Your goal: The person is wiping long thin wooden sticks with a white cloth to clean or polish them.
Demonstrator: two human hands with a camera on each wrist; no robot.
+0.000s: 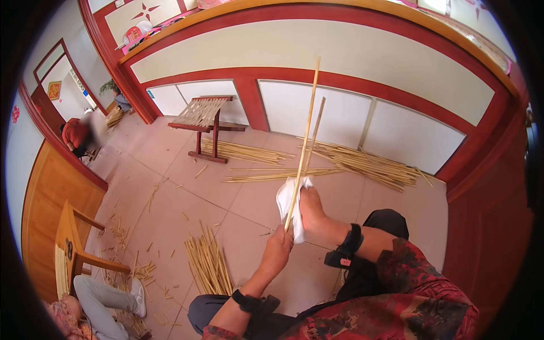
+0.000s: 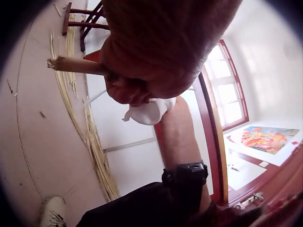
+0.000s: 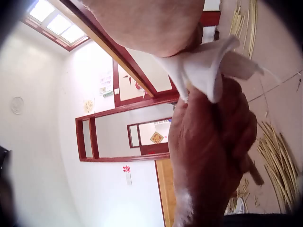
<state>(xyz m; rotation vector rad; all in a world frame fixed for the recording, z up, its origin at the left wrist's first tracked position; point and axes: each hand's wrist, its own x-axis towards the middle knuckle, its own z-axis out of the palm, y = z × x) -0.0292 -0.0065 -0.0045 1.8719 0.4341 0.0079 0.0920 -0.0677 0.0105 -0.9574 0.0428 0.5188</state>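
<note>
Head view shows a seated person wiping a long pale stalk [image 1: 303, 136] with a white cloth [image 1: 285, 199]. The left hand [image 1: 276, 249] has its grip clamped round the stalk's lower end, just below the cloth, and holds it slanting upward and away from the body. The right hand [image 1: 313, 212] has its grip closed round the cloth, which is wrapped against the stalk just above the left hand. A second, thinner stalk [image 1: 315, 133] rises just behind the first; whether a hand holds it too I cannot tell.

The step in hand looks like cleaning or smoothing the stalk. The cloth sits low on the stalk, near the left hand, and most of its length above the cloth is bare, so I judge the stroke is near one end of its travel. The next move would call for the left hand to keep the butt steady while the cloth slides along the shaft, squeezed enough to rub without bending so slender a piece.

The stalk is straight, straw-yellow, thin and very long; in the left wrist view its cut end [image 2: 53, 63] looks ragged and fibrous. It probably flexes easily.

Beside the person's knee, below the cloth, a bundle of short stalks [image 1: 208, 263] lies on the floor [image 1: 170, 209]; beyond the cloth, long stalks [image 1: 362, 161] are heaped along the wall.
</note>
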